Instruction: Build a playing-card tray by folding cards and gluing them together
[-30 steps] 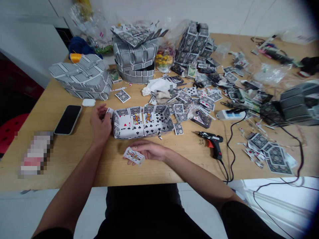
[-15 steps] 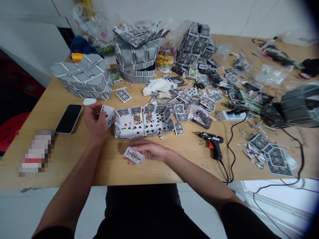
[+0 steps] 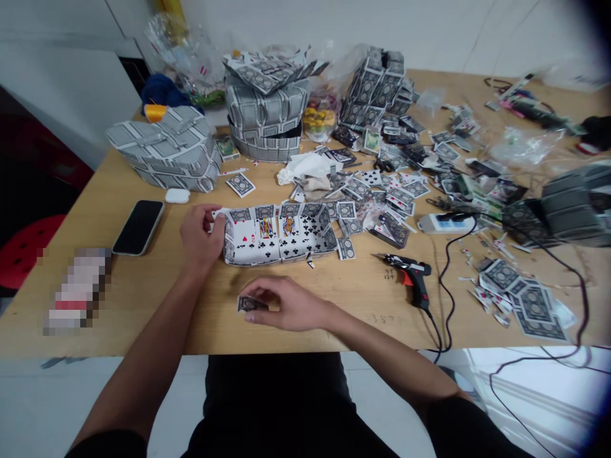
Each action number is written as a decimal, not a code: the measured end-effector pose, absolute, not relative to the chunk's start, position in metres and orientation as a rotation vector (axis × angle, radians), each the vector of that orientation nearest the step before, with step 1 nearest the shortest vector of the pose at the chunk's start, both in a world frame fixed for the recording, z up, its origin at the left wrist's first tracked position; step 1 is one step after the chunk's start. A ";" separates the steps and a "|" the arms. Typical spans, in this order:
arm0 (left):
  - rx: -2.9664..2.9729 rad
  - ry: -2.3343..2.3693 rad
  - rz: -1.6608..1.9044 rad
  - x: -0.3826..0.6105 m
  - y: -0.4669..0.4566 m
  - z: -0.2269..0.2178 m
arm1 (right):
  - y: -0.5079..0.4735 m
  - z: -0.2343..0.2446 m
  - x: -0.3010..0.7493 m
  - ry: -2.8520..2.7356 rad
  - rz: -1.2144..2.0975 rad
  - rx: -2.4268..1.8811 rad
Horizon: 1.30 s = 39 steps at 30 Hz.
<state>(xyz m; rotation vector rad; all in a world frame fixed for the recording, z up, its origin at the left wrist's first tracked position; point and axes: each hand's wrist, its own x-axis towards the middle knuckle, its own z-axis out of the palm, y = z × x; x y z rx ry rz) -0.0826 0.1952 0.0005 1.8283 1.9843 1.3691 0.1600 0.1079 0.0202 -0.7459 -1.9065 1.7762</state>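
Card (image 3: pixel 248 304) pinched in the right hand (image 3: pixel 291 305), back pattern showing, held low over the table (image 3: pixel 344 334) close to the front edge (one card or a few stuck together, can't tell). Left hand (image 3: pixel 203 238) is curled with the thumb pressed in on a white card (image 3: pixel 217 220), mostly hidden, right up against the left end of the card tray (image 3: pixel 305 245). That tray sits just past both hands, printed faces up on its floor and patterned backs around its walls.

Going out from there: phone (image 3: pixel 139 228) and a white case (image 3: pixel 177 195) over on the left, glue gun (image 3: pixel 410 273) lying to the right with its cord running off the front edge. Behind the tray it's a messy card heap (image 3: pixel 396 191), plus a power strip (image 3: pixel 443 222) and grey woven bag (image 3: pixel 167 152) further back on the left.
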 end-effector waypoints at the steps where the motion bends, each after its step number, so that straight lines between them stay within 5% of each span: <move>1: 1.793 1.951 1.337 -0.081 0.194 0.002 | 0.104 0.027 0.162 -2.097 1.585 -0.773; 7: 1.694 1.823 1.217 -0.078 0.193 0.000 | 0.079 0.053 0.173 -2.708 0.851 -0.828; 15: 1.593 1.734 1.272 -0.082 0.200 -0.007 | 0.173 0.090 0.156 -2.434 0.689 -0.921; 21: 1.543 1.818 1.334 -0.080 0.198 -0.004 | 0.260 0.076 0.114 -2.588 0.509 -1.236; 39: 1.585 1.882 1.229 -0.075 0.193 0.000 | 0.268 0.042 0.097 -2.753 0.431 -1.290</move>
